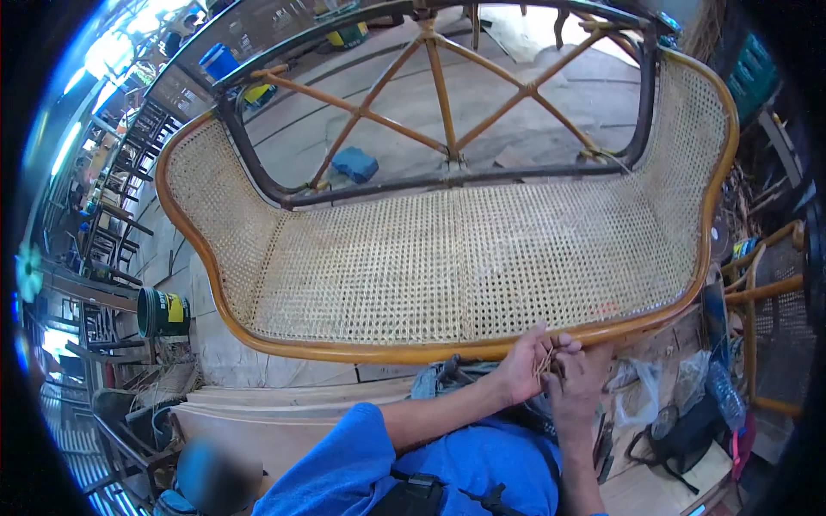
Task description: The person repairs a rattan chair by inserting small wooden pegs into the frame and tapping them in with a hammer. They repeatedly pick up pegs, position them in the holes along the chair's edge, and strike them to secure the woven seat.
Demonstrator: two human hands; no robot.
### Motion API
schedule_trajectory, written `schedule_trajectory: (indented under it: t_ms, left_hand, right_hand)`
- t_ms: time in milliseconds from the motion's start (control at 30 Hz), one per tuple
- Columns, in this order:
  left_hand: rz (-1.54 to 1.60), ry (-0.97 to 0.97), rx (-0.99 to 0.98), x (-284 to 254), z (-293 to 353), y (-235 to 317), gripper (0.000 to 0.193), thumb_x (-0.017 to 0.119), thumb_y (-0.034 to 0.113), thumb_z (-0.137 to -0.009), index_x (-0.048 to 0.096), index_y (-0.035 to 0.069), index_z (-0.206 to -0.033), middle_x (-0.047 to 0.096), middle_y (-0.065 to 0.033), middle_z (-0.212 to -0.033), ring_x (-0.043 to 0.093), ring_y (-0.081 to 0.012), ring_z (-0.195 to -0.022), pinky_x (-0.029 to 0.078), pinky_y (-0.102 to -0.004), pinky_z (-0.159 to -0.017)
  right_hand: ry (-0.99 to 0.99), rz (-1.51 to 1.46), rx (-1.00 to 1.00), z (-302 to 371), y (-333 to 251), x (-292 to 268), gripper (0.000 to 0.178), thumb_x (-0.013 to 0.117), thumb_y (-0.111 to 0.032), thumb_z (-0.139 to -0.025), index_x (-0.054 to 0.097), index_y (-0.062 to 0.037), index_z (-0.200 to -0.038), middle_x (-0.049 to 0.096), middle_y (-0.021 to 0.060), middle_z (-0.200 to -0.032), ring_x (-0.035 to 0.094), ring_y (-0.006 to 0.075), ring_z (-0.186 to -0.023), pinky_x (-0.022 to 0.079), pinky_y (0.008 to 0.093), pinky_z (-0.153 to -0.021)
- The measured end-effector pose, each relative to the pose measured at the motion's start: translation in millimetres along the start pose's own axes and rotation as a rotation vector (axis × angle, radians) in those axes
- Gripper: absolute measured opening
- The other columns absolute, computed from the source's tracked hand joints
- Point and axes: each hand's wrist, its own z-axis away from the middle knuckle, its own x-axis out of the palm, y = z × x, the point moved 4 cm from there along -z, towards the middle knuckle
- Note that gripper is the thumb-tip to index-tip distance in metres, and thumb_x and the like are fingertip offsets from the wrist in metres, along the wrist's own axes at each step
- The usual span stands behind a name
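Both hands (555, 370) pinching thin cane strips (544, 361) beside woven seat (447, 267).

Green bucket (162, 312); blue block (354, 163)

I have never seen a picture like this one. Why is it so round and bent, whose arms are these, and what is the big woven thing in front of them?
There is no machine here. The picture comes from a wide fisheye camera worn on a person's head and looking down, so straight edges bend near the rim. The two forearms entering from below belong to that person, who wears a blue shirt.

The big thing is a cane settee frame: a curved wooden rim with a woven cane panel, and crossed rattan struts behind it.

The left hand and the right hand meet just below the front rim. Between them they hold a few thin cane strands; which fingers pinch them is too small to tell.

Nearby are a green bucket on the left and clear plastic bags on the right.
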Motion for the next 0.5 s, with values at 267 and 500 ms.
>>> schedule_trajectory:
  t_ms: [267, 500]
  left_hand:
    - [0.0, -0.024, -0.031, -7.2, 1.7, 2.1, 0.039, 0.041, 0.039, -0.093, 0.058, 0.005, -0.1, 0.062, -0.0117, -0.106, 0.059, -0.0213, -0.097, 0.045, -0.0348, -0.091]
    - [-0.194, -0.061, 0.034, -1.3, -2.3, 0.7, 0.023, 0.051, 0.023, -0.092, 0.054, 0.006, -0.108, 0.061, -0.0031, -0.102, 0.057, -0.0138, -0.096, 0.045, -0.0298, -0.088]
  right_hand:
    - [0.028, 0.039, -0.003, 1.3, 8.5, 15.7, 0.006, 0.057, -0.007, -0.08, 0.058, -0.0018, -0.084, 0.057, 0.0126, -0.08, 0.056, 0.03, -0.078, 0.046, 0.0391, -0.07]
    - [0.117, -0.004, 0.156, -1.0, 29.8, 15.6, 0.011, 0.049, -0.01, -0.09, 0.054, 0.0005, -0.091, 0.055, 0.0134, -0.085, 0.055, 0.0268, -0.081, 0.044, 0.0366, -0.075]
